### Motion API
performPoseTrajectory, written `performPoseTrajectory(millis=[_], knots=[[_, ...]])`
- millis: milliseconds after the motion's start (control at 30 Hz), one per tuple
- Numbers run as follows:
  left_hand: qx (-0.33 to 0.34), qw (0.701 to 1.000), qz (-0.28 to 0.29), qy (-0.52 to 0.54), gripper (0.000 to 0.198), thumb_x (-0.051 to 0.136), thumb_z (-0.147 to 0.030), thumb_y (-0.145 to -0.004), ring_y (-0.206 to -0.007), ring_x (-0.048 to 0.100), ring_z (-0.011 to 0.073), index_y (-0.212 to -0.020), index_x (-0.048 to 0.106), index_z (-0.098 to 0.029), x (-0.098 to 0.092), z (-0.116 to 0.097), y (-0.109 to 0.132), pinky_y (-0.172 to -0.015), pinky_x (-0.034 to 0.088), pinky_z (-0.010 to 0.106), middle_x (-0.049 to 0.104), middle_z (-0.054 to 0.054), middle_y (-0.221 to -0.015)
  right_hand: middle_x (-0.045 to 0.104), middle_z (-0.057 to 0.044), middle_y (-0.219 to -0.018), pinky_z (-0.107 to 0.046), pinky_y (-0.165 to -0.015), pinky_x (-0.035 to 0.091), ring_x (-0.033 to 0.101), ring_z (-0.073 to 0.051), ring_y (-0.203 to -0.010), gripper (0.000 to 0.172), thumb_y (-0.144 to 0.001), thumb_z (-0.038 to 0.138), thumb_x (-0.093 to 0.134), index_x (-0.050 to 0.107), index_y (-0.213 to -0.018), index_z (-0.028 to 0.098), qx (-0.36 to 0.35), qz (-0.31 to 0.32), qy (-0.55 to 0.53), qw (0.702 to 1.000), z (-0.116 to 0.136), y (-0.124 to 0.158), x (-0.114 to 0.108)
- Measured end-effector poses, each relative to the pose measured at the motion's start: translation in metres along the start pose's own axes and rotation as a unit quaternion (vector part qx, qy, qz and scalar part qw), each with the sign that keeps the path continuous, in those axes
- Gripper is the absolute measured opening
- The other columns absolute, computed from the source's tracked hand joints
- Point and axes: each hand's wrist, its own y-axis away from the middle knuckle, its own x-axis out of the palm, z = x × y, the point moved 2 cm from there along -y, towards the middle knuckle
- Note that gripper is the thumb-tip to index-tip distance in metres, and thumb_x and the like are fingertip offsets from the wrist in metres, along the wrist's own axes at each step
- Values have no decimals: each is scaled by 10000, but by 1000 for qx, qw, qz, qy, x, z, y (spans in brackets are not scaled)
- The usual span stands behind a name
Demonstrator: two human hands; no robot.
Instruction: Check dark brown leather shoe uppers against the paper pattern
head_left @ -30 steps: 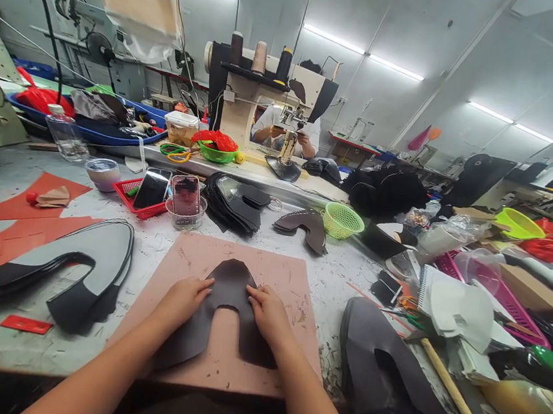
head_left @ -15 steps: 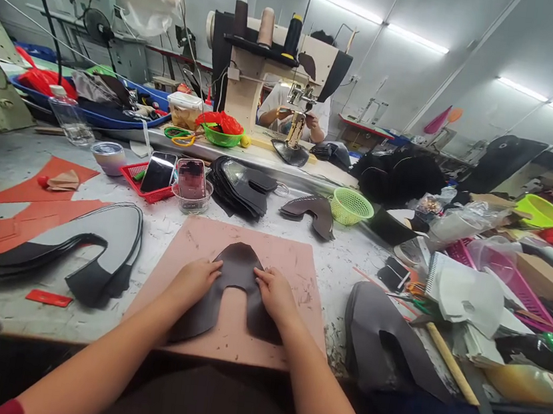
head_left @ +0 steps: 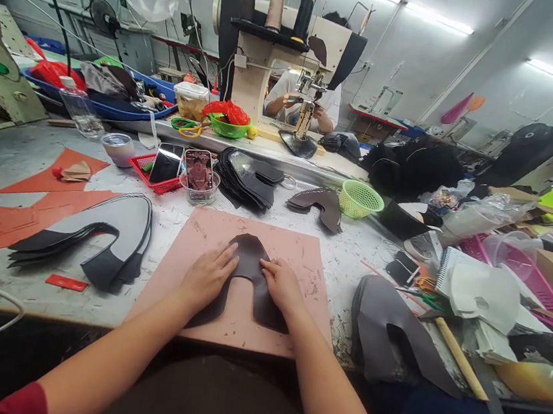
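A dark brown U-shaped leather shoe upper piece (head_left: 248, 257) lies on a pink cutting board (head_left: 297, 243), its curved end pointing away from me. My left hand (head_left: 210, 276) rests over its left side, fingers stretched out flat on the leather. On the opposite side, my right hand (head_left: 282, 288) grips the edge with thumb and index finger, the other fingers curled. Parts of both legs of the piece are hidden beneath my hands. A stack of similar dark upper pieces (head_left: 387, 328) sits right of the board, and grey-and-black ones (head_left: 127, 229) are stacked to the left.
Behind the board stand a red basket (head_left: 165, 185) with a phone, another phone (head_left: 199, 170) in a clear tub, more black pieces (head_left: 247, 180) and a green basket (head_left: 360, 200). A sewing machine (head_left: 254, 63) rises beyond, a person behind it. A wooden-handled hammer (head_left: 462, 357) lies right.
My left hand has gone from pinching the upper piece to lying flatter across it. My right hand stays at the right edge. The whole view has shifted slightly.
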Motion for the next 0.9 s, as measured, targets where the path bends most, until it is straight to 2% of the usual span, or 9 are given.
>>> performPoseTrajectory(millis=[67, 233, 333, 400, 467, 567, 733, 900], knots=[[49, 999, 13, 10, 365, 334, -119, -820, -1151, 433, 218, -1113, 544, -175, 2, -2, -3, -952, 358, 368, 500, 96, -1239, 578, -52, -847, -281, -801, 417, 548, -159, -817, 314, -787, 137, 442, 614, -1044, 195, 2, -3, -3, 1000, 1, -1, -1], [56, 998, 21, -24, 336, 378, -277, -841, -1017, 529, 250, -1108, 537, -148, -1, -14, -19, -850, 425, 379, 585, 137, -1075, 602, -61, -927, -301, -834, 402, 542, -165, -883, 337, -773, 170, 471, 574, -1094, 176, 25, 8, -65, 998, 0, 1, -14], [54, 998, 16, -15, 332, 410, -270, -832, -1137, 440, 270, -1069, 551, -86, 4, -23, -27, -945, 345, 389, 513, 177, -1194, 599, -14, -797, -296, -732, 434, 546, -139, -715, 381, -730, 193, 533, 554, -1110, 195, 69, 20, -79, 994, -5, 5, -25], [52, 998, 10, 13, 382, 417, -281, -831, -1199, 367, 283, -1131, 508, -63, 10, -26, -29, -979, 301, 399, 414, 187, -1297, 576, 17, -740, -278, -684, 435, 523, -118, -642, 396, -680, 180, 580, 569, -1074, 212, 86, 27, -85, 992, -10, 9, -28], [53, 998, 12, 31, 435, 419, -321, -831, -1217, 335, 304, -1213, 452, -114, 15, -28, -31, -973, 292, 431, 360, 151, -1345, 558, 30, -729, -261, -667, 431, 508, -105, -626, 390, -646, 164, 604, 585, -1032, 214, 88, 29, -101, 991, -14, 10, -29], [50, 998, 29, 18, 492, 428, -419, -815, -1230, 294, 339, -1264, 404, -220, 18, -31, -31, -967, 268, 474, 364, 89, -1355, 534, 39, -711, -246, -652, 429, 490, -98, -615, 366, -628, 162, 621, 599, -989, 214, 83, 27, -114, 990, -19, 9, -27], [37, 998, 58, -4, 571, 441, -496, -785, -1233, 265, 363, -1281, 381, -220, 13, -37, -31, -968, 237, 489, 352, 100, -1360, 516, 44, -705, -240, -645, 423, 480, -93, -612, 362, -618, 154, 636, 601, -973, 216, 68, 37, -103, 992, -24, 5, -25], [31, 997, 67, 21, 665, 494, -568, -713, -1244, 236, 371, -1275, 387, -230, 10, -39, -32, -977, 207, 494, 337, 108, -1368, 531, 30, -742, -256, -659, 426, 501, -105, -642, 367, -637, 152, 627, 581, -996, 211, 51, 58, -51, 996, -21, 4, -26]])
